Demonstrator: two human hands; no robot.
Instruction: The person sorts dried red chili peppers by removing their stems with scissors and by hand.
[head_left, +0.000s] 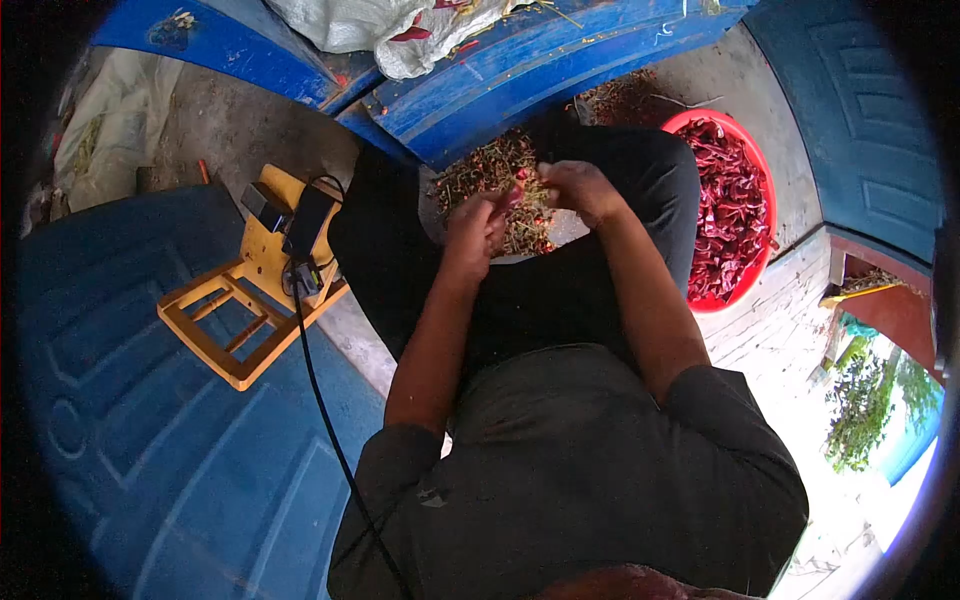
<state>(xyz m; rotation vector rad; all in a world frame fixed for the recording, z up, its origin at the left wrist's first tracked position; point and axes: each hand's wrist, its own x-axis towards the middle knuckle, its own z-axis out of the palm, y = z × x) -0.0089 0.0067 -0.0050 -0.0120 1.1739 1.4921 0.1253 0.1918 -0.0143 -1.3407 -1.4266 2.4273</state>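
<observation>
My left hand (474, 232) is closed around a dried red chili (512, 198), whose end sticks out past the fingers towards the other hand. Close by on the right, my right hand (584, 190) has its thumb and fingertips pinched together near the chili's tip. Whatever lies between those fingertips is too small to make out. Below both hands, between my knees, spreads a pile of chili stems and scraps (500, 165) with some red bits in it. To the right of my knee stands a red basin (768, 200) heaped with dried red chilies (722, 215).
A blue metal frame (480, 100) runs across the front, with a white sack (400, 62) on top. At left is a small yellow wooden chair (235, 372) carrying black devices and a cable (318, 390). Blue panelled doors (150, 400) flank both sides; bright ground with plants (862, 410) lies at right.
</observation>
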